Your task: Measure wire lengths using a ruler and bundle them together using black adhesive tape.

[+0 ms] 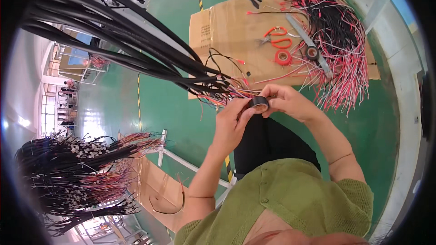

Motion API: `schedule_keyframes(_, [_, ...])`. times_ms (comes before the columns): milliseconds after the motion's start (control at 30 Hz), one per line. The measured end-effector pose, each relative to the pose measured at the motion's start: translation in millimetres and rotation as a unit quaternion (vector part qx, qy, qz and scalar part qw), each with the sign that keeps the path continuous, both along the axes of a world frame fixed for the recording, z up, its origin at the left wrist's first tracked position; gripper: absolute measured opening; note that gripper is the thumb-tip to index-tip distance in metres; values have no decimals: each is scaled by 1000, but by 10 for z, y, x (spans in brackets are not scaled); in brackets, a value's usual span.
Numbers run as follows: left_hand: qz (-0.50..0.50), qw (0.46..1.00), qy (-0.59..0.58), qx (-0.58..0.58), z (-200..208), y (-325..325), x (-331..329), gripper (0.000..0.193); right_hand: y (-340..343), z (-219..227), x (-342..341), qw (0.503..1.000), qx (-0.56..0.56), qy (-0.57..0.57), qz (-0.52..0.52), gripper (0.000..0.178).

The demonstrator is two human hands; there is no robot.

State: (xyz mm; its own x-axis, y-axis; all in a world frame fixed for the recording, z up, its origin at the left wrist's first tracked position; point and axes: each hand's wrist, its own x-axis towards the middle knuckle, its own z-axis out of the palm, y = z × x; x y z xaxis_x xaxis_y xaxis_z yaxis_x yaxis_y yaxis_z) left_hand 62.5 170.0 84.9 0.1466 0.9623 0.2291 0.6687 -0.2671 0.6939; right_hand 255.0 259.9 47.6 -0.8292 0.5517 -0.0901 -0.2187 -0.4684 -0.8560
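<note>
A thick bundle of black cables (136,47) runs from the upper left down to my hands, ending in thin coloured wire ends (231,91). My left hand (231,122) grips the bundle's end from below. My right hand (286,100) holds a roll of black tape (259,103) against the wires, pinched between fingers and thumb. Both hands meet at the middle of the view, above my lap.
A flat cardboard sheet (227,27) on the green floor carries red-handled scissors (277,37), a red tape roll (283,57), a black tape roll (312,52) and a heap of red, white and black wires (340,41). Another wire harness (77,172) lies at lower left.
</note>
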Motion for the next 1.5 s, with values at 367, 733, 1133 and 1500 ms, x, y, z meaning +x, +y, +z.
schedule_keyframes(367, [152,962,59,219,-197,-602,175,37,-867,76,-408,985,-71,36,-156,47])
schedule_keyframes(733, [49,996,-76,-15,265,-601,-156,30,-783,101,-203,983,154,-70,-72,53])
schedule_keyframes(1133, [-42,965,228,120,187,-662,-206,24,-782,86,-237,966,208,-153,-10,52])
schedule_keyframes(1500, [51,963,-116,-237,87,-530,-467,15,-857,-128,-304,994,-61,1,94,33])
